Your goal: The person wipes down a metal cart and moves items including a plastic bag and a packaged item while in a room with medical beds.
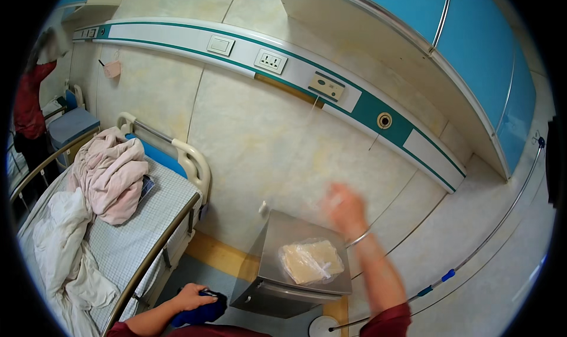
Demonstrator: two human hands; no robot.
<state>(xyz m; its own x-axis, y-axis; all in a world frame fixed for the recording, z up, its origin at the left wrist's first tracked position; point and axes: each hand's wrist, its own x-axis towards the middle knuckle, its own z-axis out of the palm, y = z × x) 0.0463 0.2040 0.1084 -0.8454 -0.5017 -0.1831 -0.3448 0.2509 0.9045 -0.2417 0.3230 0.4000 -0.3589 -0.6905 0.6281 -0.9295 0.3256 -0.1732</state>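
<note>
My left hand (195, 298), low in the view between the bed and the bedside cabinet, grips a dark blue bundle (201, 311) that looks like cloth. My right hand (345, 208) is raised in front of the tiled wall, above the back right corner of the metal bedside cabinet (283, 235). Motion blurs its fingers, so whether they hold anything is unclear. A bangle circles that wrist. On the cabinet top lies a clear plastic bag (310, 261) with flat, pale yellow contents, its knotted end facing up.
A hospital bed (164, 191) with a side rail and rumpled pink and white bedding stands at left. Beyond it is a person in red (31, 97). A wall service panel (292, 78) spans the wall below blue cabinets (478, 58). At right leans a drip stand (487, 235).
</note>
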